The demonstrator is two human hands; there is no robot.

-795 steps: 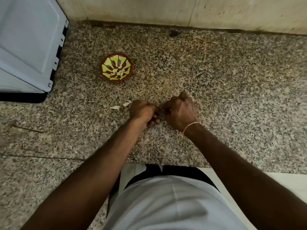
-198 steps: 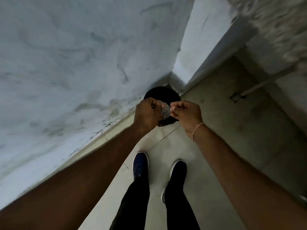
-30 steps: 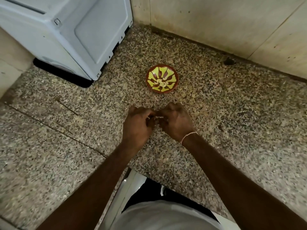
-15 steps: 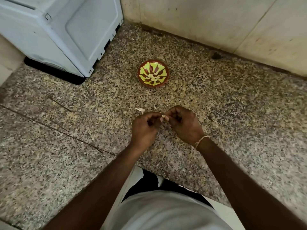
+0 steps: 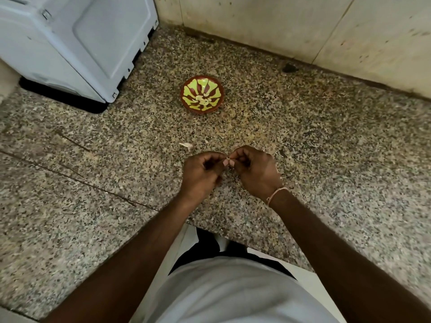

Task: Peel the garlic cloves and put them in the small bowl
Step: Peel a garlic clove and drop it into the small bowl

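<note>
1. You have a garlic clove [image 5: 226, 162] pinched between the fingertips of both hands, held over the granite counter [image 5: 326, 148] on the near side of the small bowl [image 5: 202, 94] and well apart from it.
2. Your left hand [image 5: 201, 173] curls round the clove from one side, thumb and forefinger closed on it; your right hand [image 5: 255, 171] pinches the other end (whether the skin is lifting there is too small to tell).
3. Compared with half a second ago, your hands have drawn slightly back from the bowl and the pale clove shows more plainly between the fingertips. It looks as if the peel is coming off, so this clove is probably close to ready.
4. The bowl, red-brown with yellow-green petals, already holds several pale peeled cloves [image 5: 203, 100] at its centre.
5. A loose scrap of garlic skin [image 5: 186, 145] lies on the counter between the bowl and your hands, nearer your hands.
6. Beyond the bowl to the left stands a white appliance [image 5: 77, 43]; behind the bowl is the tiled wall [image 5: 279, 24].
</note>
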